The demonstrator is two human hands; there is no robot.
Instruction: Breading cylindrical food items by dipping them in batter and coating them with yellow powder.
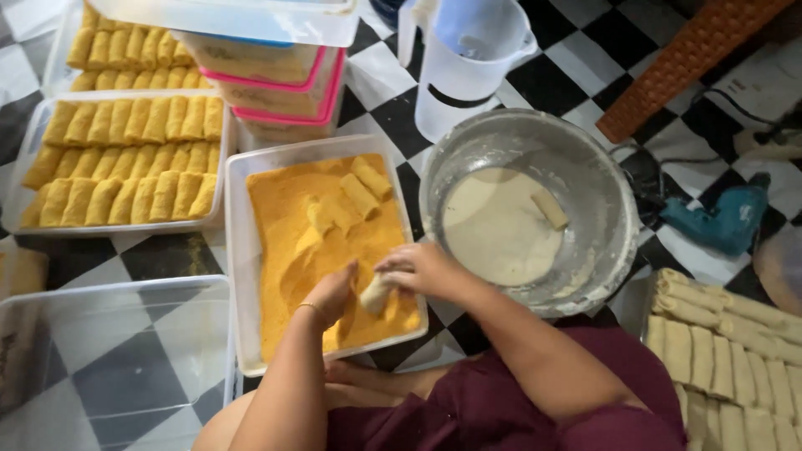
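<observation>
The roll, pale and batter-wet, sits between both hands over the near end of the crumb tray. The right hand has its fingers closed around the roll's upper end, gripping it. The left hand is cupped against the roll's lower end, its fingers bent down into the orange breadcrumbs; whether they clasp the roll or only press crumbs to it cannot be told.

Four more rolls lie at the tray's far end, partly crumbed. Just right of the tray stands a metal bowl of pale batter with one roll floating in it. The bowl's rim comes close to the tray's right wall, leaving only a thin strip of checkered floor between them.

At lower right lies a pile of uncoated rolls, too many and too overlapped to count. To the left, a clear tray holds three rows of crumbed rolls; another such tray behind it shows two rows. An empty clear tub sits at lower left, its rim touching the crumb tray's.

Beyond the crumb tray, stacked containers show one blue-edged and two pink-edged lids, under a clear lid. A white plastic jug stands behind the bowl. A teal power drill lies on the floor at right, well apart from the hands.
</observation>
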